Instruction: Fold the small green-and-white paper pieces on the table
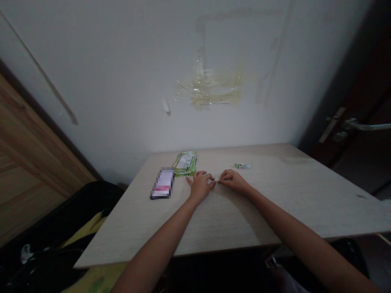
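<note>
Phone: left of the green packet on the worktop, nearer me. Right of the packet and nearer me, my left hand and right hand meet at a small pale piece (too small to identify); each grip is pinched together on it. Farther right of the packet: a wrapper scrap. Step in hand, I judge: two-handed fingertip work. Next move calls for light, opposed finger pressure.

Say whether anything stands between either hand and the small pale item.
Nothing visible does: the pale item is at the fingertips of the left hand and right hand. The phone and green packet lie off to the left, the scrap beyond the right hand.
</note>
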Tool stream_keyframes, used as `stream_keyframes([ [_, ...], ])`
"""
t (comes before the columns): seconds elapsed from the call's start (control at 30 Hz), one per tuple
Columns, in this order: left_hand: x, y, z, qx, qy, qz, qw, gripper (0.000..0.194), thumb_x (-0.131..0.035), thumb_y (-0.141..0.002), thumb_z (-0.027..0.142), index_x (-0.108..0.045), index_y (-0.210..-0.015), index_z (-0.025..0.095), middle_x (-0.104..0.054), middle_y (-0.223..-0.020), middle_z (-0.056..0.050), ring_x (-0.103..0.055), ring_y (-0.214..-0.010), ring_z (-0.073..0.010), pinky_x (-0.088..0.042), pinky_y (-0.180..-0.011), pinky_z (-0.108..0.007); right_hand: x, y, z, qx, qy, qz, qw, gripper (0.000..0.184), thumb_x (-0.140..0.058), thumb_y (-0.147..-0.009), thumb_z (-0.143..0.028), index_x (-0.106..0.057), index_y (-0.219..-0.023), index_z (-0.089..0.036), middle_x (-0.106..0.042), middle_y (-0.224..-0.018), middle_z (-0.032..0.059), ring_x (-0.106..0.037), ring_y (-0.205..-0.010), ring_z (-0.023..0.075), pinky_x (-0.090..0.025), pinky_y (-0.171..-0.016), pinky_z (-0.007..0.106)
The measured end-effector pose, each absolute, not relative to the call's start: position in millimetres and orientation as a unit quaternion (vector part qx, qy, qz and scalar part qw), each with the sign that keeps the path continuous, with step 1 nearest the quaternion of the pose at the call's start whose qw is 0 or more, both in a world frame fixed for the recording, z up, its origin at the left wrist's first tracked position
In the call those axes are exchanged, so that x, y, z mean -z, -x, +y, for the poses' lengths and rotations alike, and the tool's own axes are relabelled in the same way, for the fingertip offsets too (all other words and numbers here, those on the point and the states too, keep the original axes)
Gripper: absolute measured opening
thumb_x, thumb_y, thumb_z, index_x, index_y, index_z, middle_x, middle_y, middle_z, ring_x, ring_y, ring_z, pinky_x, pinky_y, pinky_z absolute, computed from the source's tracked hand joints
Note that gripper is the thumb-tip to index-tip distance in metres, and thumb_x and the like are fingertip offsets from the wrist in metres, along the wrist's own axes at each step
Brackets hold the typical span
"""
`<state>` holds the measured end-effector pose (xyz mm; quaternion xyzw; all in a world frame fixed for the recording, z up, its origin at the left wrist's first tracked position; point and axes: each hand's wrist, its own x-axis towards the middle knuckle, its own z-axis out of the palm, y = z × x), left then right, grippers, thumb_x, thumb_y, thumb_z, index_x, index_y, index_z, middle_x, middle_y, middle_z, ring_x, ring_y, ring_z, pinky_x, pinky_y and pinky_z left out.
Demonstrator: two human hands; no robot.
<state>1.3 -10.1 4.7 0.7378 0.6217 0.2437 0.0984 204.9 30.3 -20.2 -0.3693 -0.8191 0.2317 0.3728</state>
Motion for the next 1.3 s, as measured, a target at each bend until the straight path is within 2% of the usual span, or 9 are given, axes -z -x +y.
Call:
stream_keyframes([
  [0.13,-6.8,-0.7,-10.4,-0.24,-0.738,0.622,0.102,0.018,-0.067,-0.085,0.046,-0.073,-0.099,0.035,-0.058,-0.133,-0.004,-0.039,-0.132,-0.03,-0.013,-0.109,-0.073,20.8,-207.6,31.5,-0.196,0.377,-0.833,0.355,0.018,-0.071,-0.082,-0.039,-0.08,-0.075,-0.024,-0.07,-0.089,0.0051,-0.063,-0.089,0.0199,-0.047,-0.085,0.033],
  [0.27,-7.4,0.1,-9.8,-0.232,-0.734,0.629,0.11,0.025,-0.067,-0.084,0.048,-0.072,-0.106,0.039,-0.056,-0.135,-0.005,-0.038,-0.133,-0.0309,-0.011,-0.11,-0.072,21.2,-209.8,31.6,-0.215,0.375,-0.83,0.352,0.021,-0.07,-0.082,-0.042,-0.08,-0.077,-0.025,-0.07,-0.095,0.0058,-0.063,-0.091,0.0197,-0.048,-0.086,0.032],
  [0.43,-6.5,-0.2,-8.7,-0.235,-0.73,0.632,0.111,0.025,-0.066,-0.084,0.049,-0.074,-0.105,0.039,-0.056,-0.136,-0.004,-0.038,-0.133,-0.0319,-0.011,-0.11,-0.072,19.3,-208.3,30.3,-0.232,0.359,-0.831,0.357,0.021,-0.068,-0.085,-0.041,-0.08,-0.08,-0.026,-0.071,-0.091,0.005,-0.064,-0.091,0.0192,-0.048,-0.088,0.033],
  [0.77,-4.4,0.2,-5.6,-0.24,-0.74,0.62,0.108,0.021,-0.067,-0.084,0.047,-0.074,-0.102,0.038,-0.057,-0.135,-0.004,-0.038,-0.133,-0.031,-0.011,-0.109,-0.073,21.8,-205.7,28.2,-0.171,0.392,-0.843,0.327,0.018,-0.067,-0.086,-0.033,-0.08,-0.08,-0.022,-0.069,-0.099,0.0075,-0.062,-0.092,0.0192,-0.046,-0.088,0.031],
  [1.07,-9.6,0.0,-7.2,-0.229,-0.742,0.619,0.113,0.022,-0.066,-0.084,0.049,-0.074,-0.102,0.038,-0.057,-0.136,-0.004,-0.038,-0.134,-0.0316,-0.013,-0.109,-0.072,21.0,-203.0,32.7,-0.124,0.399,-0.854,0.31,0.019,-0.064,-0.089,-0.031,-0.08,-0.084,-0.023,-0.069,-0.093,0.0077,-0.06,-0.091,0.0198,-0.046,-0.085,0.032],
  [1.3,-5.7,0.3,-7.3,-0.236,-0.739,0.62,0.116,0.023,-0.065,-0.085,0.049,-0.073,-0.102,0.037,-0.057,-0.136,-0.003,-0.037,-0.134,-0.0309,-0.011,-0.11,-0.072,19.4,-204.4,28.7,-0.159,0.392,-0.839,0.344,0.019,-0.064,-0.089,-0.034,-0.08,-0.087,-0.024,-0.068,-0.094,0.0072,-0.061,-0.091,0.0191,-0.047,-0.086,0.032],
])
